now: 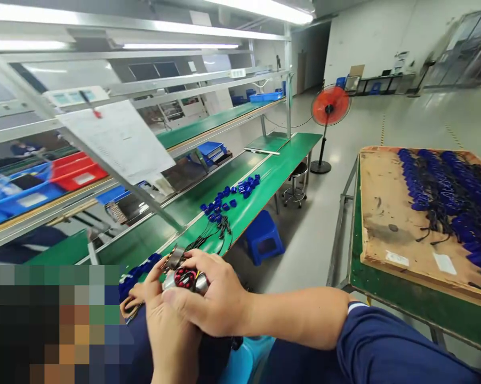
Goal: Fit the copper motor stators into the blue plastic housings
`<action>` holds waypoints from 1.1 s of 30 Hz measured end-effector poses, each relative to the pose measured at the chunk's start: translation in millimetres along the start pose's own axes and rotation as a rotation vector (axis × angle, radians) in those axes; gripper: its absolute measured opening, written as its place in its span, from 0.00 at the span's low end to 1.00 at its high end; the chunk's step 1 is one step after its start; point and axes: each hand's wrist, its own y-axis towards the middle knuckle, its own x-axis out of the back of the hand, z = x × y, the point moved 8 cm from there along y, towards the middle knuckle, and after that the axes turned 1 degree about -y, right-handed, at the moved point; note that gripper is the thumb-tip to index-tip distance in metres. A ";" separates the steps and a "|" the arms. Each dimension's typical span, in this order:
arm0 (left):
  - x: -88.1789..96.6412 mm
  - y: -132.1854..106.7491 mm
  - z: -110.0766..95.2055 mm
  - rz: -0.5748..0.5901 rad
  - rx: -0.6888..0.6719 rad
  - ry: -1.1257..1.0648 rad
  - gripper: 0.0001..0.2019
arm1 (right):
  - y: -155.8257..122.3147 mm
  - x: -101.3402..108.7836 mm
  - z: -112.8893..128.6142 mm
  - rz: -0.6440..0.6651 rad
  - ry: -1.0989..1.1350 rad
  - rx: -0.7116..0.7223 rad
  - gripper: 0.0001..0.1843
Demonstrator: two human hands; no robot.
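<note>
Both my hands are closed round a small motor-like part (185,278) with a silver body and red and black windings, held low in front of me. My right hand (212,298) wraps over it from the right, fingers curled on its top. My left hand (166,325) grips it from below, thumb pressed against its side. A small dark component (175,257) sticks up just behind the part. Black wires (214,232) lie on the green bench (264,176) just beyond my hands.
Several blue plastic parts (230,197) are scattered along the green bench. A blue stool (263,236) stands under it, and a red fan (330,106) beyond. On my right is a wooden board (384,208) carrying blue parts with black cables (448,186). Another person's hand (134,298) is at left.
</note>
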 end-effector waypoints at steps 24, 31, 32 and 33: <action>-378.4 299.7 194.6 0.422 0.166 -0.194 0.15 | 309.2 247.9 -248.8 -0.394 -0.085 -0.234 0.19; -524.4 395.9 261.4 0.311 0.138 -0.303 0.14 | 449.7 362.2 -327.3 -0.300 -0.261 -0.233 0.20; -548.4 412.5 277.7 0.285 0.165 -0.342 0.14 | 475.6 378.1 -344.2 -0.255 -0.292 -0.241 0.20; -571.1 429.7 296.1 0.245 0.196 -0.375 0.15 | 502.0 392.3 -363.6 -0.197 -0.324 -0.255 0.19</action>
